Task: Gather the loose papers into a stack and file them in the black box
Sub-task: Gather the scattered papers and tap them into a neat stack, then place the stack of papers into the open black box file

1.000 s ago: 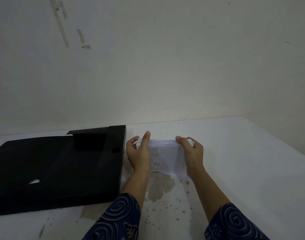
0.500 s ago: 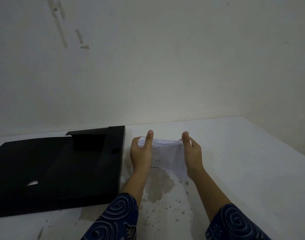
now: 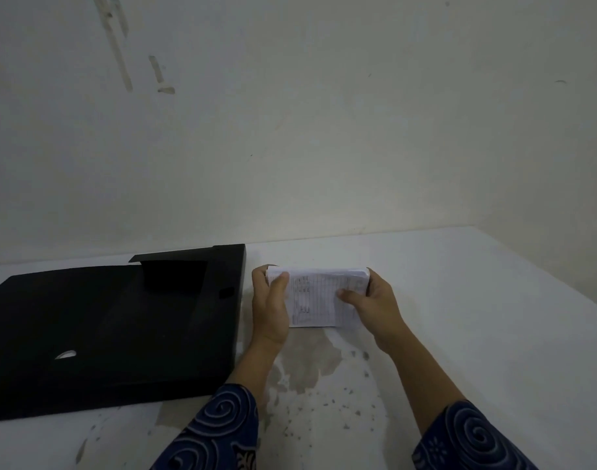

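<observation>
A small stack of white papers (image 3: 319,300) with ruled lines and writing is held above the white table (image 3: 476,317), between both hands. My left hand (image 3: 270,307) grips its left edge, thumb on top. My right hand (image 3: 375,301) grips its right edge, thumb pressed on the top sheet. The black box (image 3: 104,327) lies flat and open on the table, just left of my left hand, with a raised flap at its far side.
The table meets a pale wall at the back and another wall on the right. Worn, stained and speckled patches mark the tabletop below the papers. A small pale spot (image 3: 66,354) shows on the box's dark surface.
The papers were arched and loosely spread between my hands; now they are flattened into a tidy stack, tilted toward me. Both thumbs have come down onto the top sheet.
</observation>
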